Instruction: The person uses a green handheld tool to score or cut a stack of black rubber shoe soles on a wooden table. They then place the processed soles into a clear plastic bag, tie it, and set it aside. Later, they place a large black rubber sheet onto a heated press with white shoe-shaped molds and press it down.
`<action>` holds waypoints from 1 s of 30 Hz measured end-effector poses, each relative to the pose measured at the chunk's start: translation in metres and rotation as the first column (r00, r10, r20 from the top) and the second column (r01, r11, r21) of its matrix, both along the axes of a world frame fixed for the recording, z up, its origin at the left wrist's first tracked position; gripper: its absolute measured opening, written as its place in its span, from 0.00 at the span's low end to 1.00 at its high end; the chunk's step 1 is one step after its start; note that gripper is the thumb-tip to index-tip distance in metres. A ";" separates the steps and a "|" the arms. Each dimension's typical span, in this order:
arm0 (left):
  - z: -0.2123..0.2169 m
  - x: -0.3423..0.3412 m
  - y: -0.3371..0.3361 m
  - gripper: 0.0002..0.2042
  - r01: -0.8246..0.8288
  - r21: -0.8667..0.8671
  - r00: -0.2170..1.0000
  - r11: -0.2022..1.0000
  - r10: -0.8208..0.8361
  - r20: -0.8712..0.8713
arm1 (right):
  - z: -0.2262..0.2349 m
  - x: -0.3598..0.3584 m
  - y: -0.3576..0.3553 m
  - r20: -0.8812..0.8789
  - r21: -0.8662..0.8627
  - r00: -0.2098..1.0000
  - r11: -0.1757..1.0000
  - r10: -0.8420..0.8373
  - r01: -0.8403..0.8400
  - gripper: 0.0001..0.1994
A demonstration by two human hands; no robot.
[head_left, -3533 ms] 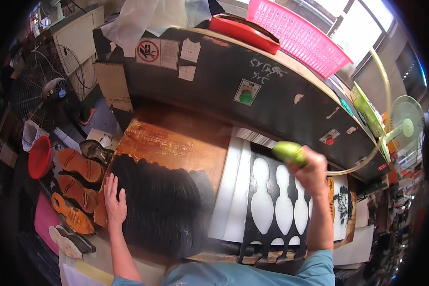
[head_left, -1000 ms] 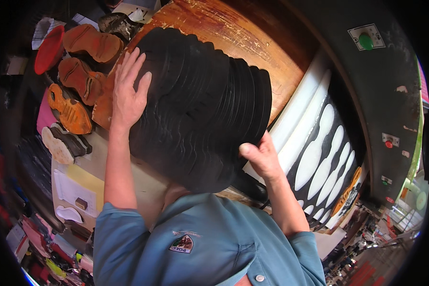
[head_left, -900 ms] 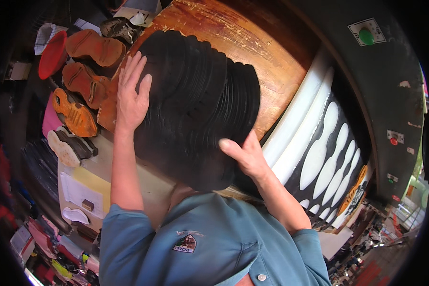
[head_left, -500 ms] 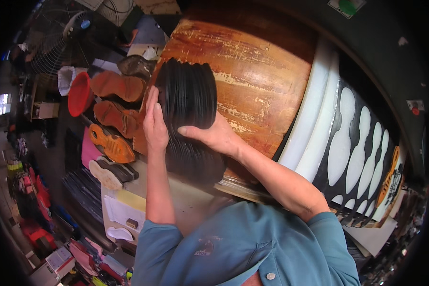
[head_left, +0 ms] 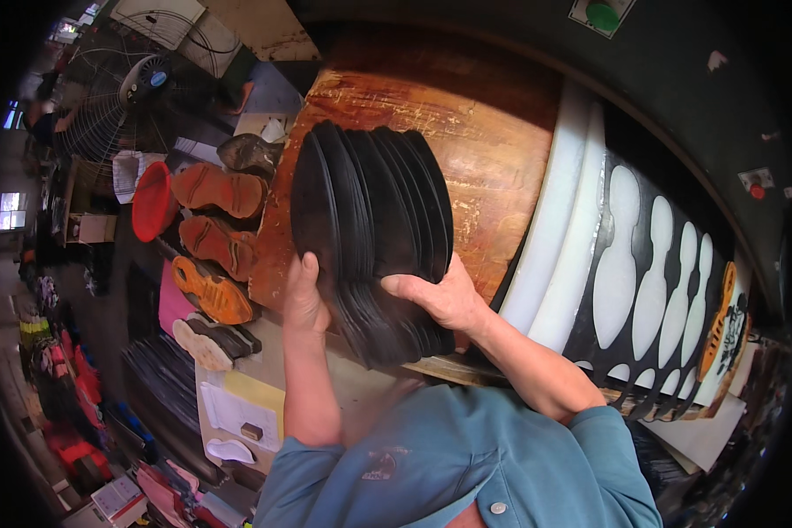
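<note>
Two hands clamp one stack of black sole-shaped rubber cutouts (head_left: 374,238), gathered on edge and fanned slightly at the top. Left hand (head_left: 305,297) presses flat against the stack's left face; right hand (head_left: 440,297) wraps the right face with fingers curled over its edge. Hands stand apart, the stack squeezed between them.

Location: stack held just above the worn brown wooden board (head_left: 493,150), near its front edge, close to the person's chest.

Step in hand, by judgement: squaring and gathering the loose cutouts into one bundle. Next move would call for even pressure from both sides, since the lower pieces splay and could slide out.

Adjacent items:
- White sheets (head_left: 559,233) lying right of the board.
- Black sheet (head_left: 669,290) beyond them, with a row of sole-shaped holes showing white.
- Brown and orange shoe soles (head_left: 216,238) lined up left of the board; a red bowl-like item (head_left: 152,201) beside them.
- Floor fan (head_left: 114,106), upper left.

Labels and signs:
- White square label with a green round button (head_left: 600,13) on the dark machine housing, top edge.
- Small white tag with a red dot (head_left: 757,182), right side of the same housing.
- Yellow paper sheet (head_left: 253,392) and white papers (head_left: 229,418), lower left; print too small to tell.
</note>
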State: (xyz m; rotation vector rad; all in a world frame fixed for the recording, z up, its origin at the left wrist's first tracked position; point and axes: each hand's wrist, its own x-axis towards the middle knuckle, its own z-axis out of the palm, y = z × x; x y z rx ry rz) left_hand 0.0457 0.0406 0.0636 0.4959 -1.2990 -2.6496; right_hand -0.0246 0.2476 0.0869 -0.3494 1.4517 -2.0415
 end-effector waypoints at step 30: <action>0.042 -0.044 0.027 0.60 0.180 -0.951 0.942 -0.253 -0.234 0.240 | -0.036 -0.079 0.069 -0.329 0.258 0.910 0.903 -0.252 0.343 0.33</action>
